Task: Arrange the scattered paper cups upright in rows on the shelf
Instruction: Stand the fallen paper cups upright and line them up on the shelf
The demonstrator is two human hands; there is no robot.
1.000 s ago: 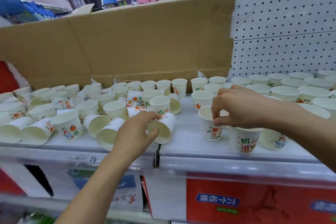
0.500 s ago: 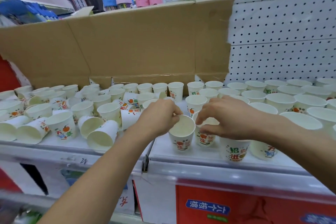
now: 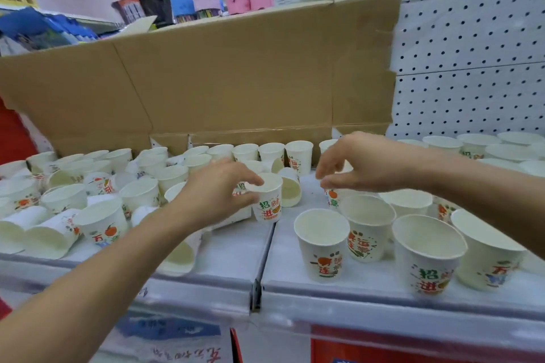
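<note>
1. Far left, I see white printed paper cups (image 3: 47, 240) lying tipped among upright ones on the pale grey metal shelf (image 3: 368, 292), with a brown cardboard wall (image 3: 221, 82) behind them.
2. The left forearm crosses a tipped cup (image 3: 180, 256) whose mouth faces me.
3. The left hand (image 3: 216, 194) wraps thumb and fingers round an upright red-and-green printed cup (image 3: 268, 203) standing by the shelf seam. A fallen cup (image 3: 290, 190) lies just behind it.
4. The right hand (image 3: 362, 162) hangs with its fingers curled down over an orange-printed cup (image 3: 331, 197). I cannot tell whether it pinches the rim.
5. On the right, a front row of upright cups (image 3: 321, 244) stands near the shelf edge, with more rows behind it before a white pegboard (image 3: 472, 53).
</note>
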